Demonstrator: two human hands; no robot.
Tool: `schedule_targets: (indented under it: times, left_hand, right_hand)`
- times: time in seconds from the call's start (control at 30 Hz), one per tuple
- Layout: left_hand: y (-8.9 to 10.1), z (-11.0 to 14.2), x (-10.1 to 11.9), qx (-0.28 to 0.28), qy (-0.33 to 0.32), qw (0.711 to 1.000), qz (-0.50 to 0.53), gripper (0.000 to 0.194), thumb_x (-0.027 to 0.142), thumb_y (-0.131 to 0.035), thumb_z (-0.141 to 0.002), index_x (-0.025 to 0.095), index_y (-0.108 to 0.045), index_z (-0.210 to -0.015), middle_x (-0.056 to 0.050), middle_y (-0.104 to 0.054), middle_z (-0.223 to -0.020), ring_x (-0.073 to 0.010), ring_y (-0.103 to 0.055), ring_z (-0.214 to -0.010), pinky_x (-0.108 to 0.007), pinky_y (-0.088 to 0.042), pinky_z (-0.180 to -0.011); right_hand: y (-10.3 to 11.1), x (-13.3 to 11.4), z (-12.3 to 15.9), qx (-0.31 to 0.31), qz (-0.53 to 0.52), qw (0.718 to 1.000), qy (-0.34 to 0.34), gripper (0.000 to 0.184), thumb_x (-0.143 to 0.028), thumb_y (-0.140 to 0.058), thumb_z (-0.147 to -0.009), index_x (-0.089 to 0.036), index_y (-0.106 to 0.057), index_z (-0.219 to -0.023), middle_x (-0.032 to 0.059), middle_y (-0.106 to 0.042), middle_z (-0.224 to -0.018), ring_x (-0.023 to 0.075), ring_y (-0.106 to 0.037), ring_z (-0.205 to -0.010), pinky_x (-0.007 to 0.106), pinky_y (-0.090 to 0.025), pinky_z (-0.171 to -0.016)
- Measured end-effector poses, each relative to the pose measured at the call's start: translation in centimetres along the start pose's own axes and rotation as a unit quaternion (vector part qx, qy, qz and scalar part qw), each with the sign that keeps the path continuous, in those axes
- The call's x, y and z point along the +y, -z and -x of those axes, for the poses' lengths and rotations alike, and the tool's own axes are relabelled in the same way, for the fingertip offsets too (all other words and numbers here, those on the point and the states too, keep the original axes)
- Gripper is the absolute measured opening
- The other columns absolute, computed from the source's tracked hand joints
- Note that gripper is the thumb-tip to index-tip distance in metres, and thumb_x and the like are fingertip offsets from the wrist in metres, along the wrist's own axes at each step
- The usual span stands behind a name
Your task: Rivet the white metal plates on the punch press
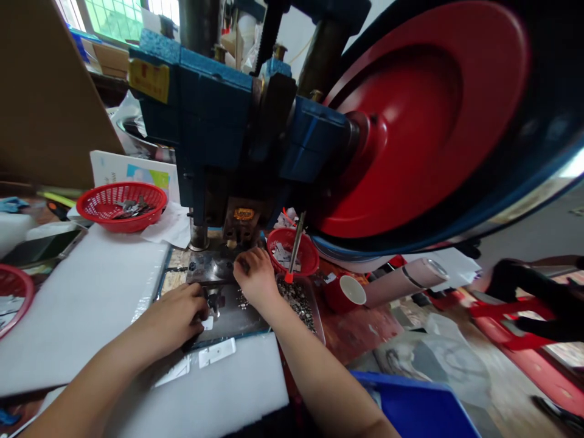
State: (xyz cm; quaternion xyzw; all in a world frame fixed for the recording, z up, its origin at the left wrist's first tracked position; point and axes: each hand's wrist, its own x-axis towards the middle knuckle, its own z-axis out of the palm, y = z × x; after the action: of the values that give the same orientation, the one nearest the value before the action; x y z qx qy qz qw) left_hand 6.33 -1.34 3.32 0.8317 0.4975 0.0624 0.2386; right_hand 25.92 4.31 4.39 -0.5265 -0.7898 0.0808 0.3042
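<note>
left hand (180, 313) is held low over the steel plate (230, 319), fingers curled; a small pale piece (208, 323) is seen at its fingertips, grip cannot be told. right hand (258, 277) is held half-curled at the die block's (210, 267) right end; contents hidden. flat silvery parts (217, 353) are laid on white foam (246, 383), nearer than both hands. tray of bits (320, 323) is set just right of the right hand, red basket (312, 258) beyond. both are overhung by a blue press (214, 115).
</note>
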Motion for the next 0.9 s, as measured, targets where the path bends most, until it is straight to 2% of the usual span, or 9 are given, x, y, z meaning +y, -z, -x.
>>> schedule_targets:
  times: [0.1,0.23,0.4,0.5,0.57,0.63,0.7,0.8,0.9]
  left_hand:
    - [-0.2,0.0,0.0,0.023,-0.005,1.0,0.016,0.024,0.026,-0.056,-0.069,0.026,-0.068,-0.09,-0.006,-0.059,-0.095,-0.0254,-0.054,-0.093,-0.04,-0.042,-0.08]
    - [-0.2,-0.1,0.3,0.005,-0.008,0.999,0.039,0.021,0.023,-0.058,-0.068,0.028,-0.068,-0.086,-0.004,-0.058,-0.097,-0.0254,-0.054,-0.096,-0.04,-0.043,-0.083]
    - [-0.5,-0.2,0.6,-0.006,-0.009,0.999,0.039,0.018,0.023,-0.055,-0.07,0.025,-0.066,-0.084,-0.006,-0.058,-0.096,-0.0248,-0.055,-0.094,-0.039,-0.043,-0.083]
    - [-0.2,-0.2,-0.1,0.008,-0.005,0.999,0.043,0.024,0.028,-0.058,-0.07,0.025,-0.066,-0.093,-0.006,-0.059,-0.1,-0.0259,-0.055,-0.096,-0.04,-0.043,-0.084]
    - [0.4,-0.1,-1.0,0.015,0.001,0.998,0.056,0.022,0.031,-0.056,-0.073,0.024,-0.065,-0.093,-0.006,-0.061,-0.099,-0.0251,-0.056,-0.096,-0.038,-0.043,-0.084]
    - [1.0,0.0,-2.2,0.026,0.01,0.997,0.07,0.02,0.03,-0.051,-0.077,0.024,-0.065,-0.09,-0.005,-0.062,-0.097,-0.023,-0.057,-0.093,-0.036,-0.044,-0.083]
    - [1.5,0.1,-3.0,0.034,0.018,0.996,0.083,0.02,0.029,-0.048,-0.079,0.025,-0.065,-0.089,-0.004,-0.064,-0.095,-0.0213,-0.058,-0.091,-0.033,-0.045,-0.081]
    - [1.9,0.2,-3.5,0.035,0.026,0.994,0.101,0.021,0.029,-0.048,-0.078,0.025,-0.065,-0.09,-0.002,-0.065,-0.095,-0.0202,-0.059,-0.09,-0.031,-0.045,-0.08]
    - [2.0,0.2,-3.2,0.027,0.035,0.992,0.115,0.022,0.03,-0.049,-0.077,0.024,-0.065,-0.092,-0.002,-0.065,-0.097,-0.0198,-0.059,-0.091,-0.031,-0.045,-0.081]
  right_hand:
    - [-0.4,0.0,-1.9,-0.031,0.052,0.998,0.028,0.018,-0.02,-0.053,-0.085,-0.02,-0.07,-0.083,0.0054,-0.064,-0.087,0.0196,-0.053,-0.087,0.032,-0.038,-0.084]
    - [-0.5,0.2,-2.2,-0.046,0.095,0.994,0.028,0.02,-0.025,-0.053,-0.086,-0.026,-0.073,-0.091,0.0054,-0.065,-0.092,0.0229,-0.051,-0.092,0.034,-0.039,-0.082]
    - [0.5,0.7,-0.9,-0.019,0.003,0.998,0.062,0.023,-0.021,-0.05,-0.088,-0.022,-0.071,-0.096,0.0047,-0.066,-0.096,0.0189,-0.055,-0.091,0.033,-0.039,-0.088]
    - [1.2,0.2,0.5,-0.007,-0.041,0.999,0.029,0.023,-0.017,-0.048,-0.089,-0.02,-0.07,-0.094,0.0046,-0.067,-0.092,0.0177,-0.057,-0.09,0.031,-0.041,-0.087]
    - [1.5,-0.5,1.7,-0.069,-0.052,0.995,0.043,0.02,-0.017,-0.05,-0.089,-0.021,-0.07,-0.092,0.0029,-0.067,-0.09,0.0166,-0.057,-0.09,0.029,-0.041,-0.086]
    - [1.4,-1.3,2.9,-0.165,-0.04,0.98,0.1,0.015,-0.022,-0.055,-0.087,-0.023,-0.069,-0.093,0.0013,-0.067,-0.09,0.0163,-0.057,-0.09,0.028,-0.041,-0.086]
    - [1.0,-2.0,4.0,-0.234,-0.002,0.962,0.142,0.014,-0.03,-0.062,-0.084,-0.024,-0.069,-0.095,0.0012,-0.066,-0.093,0.0178,-0.055,-0.09,0.029,-0.04,-0.083]
    - [0.1,-2.5,5.2,-0.256,0.052,0.955,0.139,0.024,-0.039,-0.068,-0.079,-0.024,-0.067,-0.098,0.0021,-0.065,-0.096,0.0198,-0.053,-0.092,0.03,-0.04,-0.08]
    - [-0.6,-2.7,6.0,-0.251,0.088,0.953,0.142,0.022,-0.041,-0.065,-0.082,-0.022,-0.066,-0.093,0.0023,-0.064,-0.094,0.0201,-0.052,-0.092,0.031,-0.039,-0.079]
